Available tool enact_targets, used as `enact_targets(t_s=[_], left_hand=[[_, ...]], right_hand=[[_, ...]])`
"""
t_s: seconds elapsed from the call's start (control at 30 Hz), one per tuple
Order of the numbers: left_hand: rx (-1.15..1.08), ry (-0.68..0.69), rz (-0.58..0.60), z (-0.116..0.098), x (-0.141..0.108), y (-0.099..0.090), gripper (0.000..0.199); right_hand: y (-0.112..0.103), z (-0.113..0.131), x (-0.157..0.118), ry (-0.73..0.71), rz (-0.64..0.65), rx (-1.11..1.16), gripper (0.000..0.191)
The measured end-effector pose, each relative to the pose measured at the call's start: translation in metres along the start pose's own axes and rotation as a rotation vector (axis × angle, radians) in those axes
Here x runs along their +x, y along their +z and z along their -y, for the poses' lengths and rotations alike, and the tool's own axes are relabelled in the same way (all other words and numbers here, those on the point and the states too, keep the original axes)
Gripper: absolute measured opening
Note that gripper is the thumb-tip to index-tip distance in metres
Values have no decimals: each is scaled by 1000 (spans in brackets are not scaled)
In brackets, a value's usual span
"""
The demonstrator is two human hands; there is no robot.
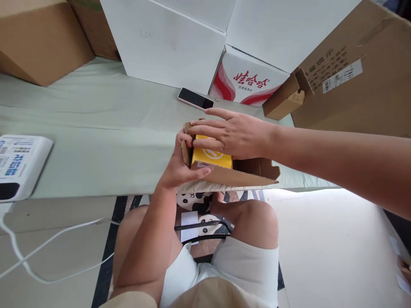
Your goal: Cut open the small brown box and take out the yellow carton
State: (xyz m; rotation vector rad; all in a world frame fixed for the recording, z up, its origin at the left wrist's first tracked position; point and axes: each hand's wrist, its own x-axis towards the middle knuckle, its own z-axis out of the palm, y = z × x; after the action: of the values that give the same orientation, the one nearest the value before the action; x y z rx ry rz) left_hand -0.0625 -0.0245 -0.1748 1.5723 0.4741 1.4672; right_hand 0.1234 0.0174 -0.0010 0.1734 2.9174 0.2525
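A small open cardboard box (237, 174) rests near the front edge of the cloth-covered surface, with a yellow box (218, 159) inside its left part. My left hand (180, 164) grips the left end of the cardboard box, thumb along the near wall and fingers curled over the far left edge. Across the top of the yellow box lies my right hand (229, 132), its fingers stretched out to the left and touching the box and the carton's left flap. That hand covers much of the yellow box's upper face.
Behind stand white boxes (170, 47), a red-and-white carton (248, 81), a small brown box (284, 100) and a large brown carton (359, 85). A phone-like black-screened device (195, 99) lies beyond my hands. At left are a white printed device (24, 167) and a brown box (45, 42); white cables (58, 246) hang below.
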Motion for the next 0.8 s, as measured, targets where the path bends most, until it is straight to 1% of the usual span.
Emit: enact_targets(t_s=[0.1, 0.17, 0.27, 0.37, 0.43, 0.5, 0.57, 0.6, 0.7, 0.77, 0.8], left_hand=[[11, 30, 23, 1, 0, 1, 69], [27, 7, 36, 2, -1, 2, 73], [40, -45, 53, 0, -2, 4, 78], [28, -34, 73, -2, -3, 9, 73], [42, -23, 53, -1, -3, 12, 72], [73, 3, 9, 1, -2, 14, 74], [109, 39, -37, 5, -1, 14, 79], [126, 55, -60, 7, 0, 12, 81], [176, 63, -139, 7, 1, 3, 86], [219, 67, -211, 3, 1, -8, 87], [248, 76, -261, 0, 1, -16, 86]], right_hand=[[2, -6, 4, -11, 20, -6, 68], [3, -6, 2, 7, 58, -35, 68], [1, 0, -5, 46, 118, -78, 62], [-9, 7, -13, 62, 119, -83, 55], [-24, 10, -22, 82, 78, -50, 52], [-45, 11, -34, 136, 13, 28, 46], [-71, 13, -49, 246, -40, 124, 34], [-86, 15, -57, 314, -54, 153, 32], [-125, 24, -88, 536, -117, 106, 43], [-138, 31, -115, 667, -238, 17, 46], [-140, 33, -130, 719, -307, -26, 52]])
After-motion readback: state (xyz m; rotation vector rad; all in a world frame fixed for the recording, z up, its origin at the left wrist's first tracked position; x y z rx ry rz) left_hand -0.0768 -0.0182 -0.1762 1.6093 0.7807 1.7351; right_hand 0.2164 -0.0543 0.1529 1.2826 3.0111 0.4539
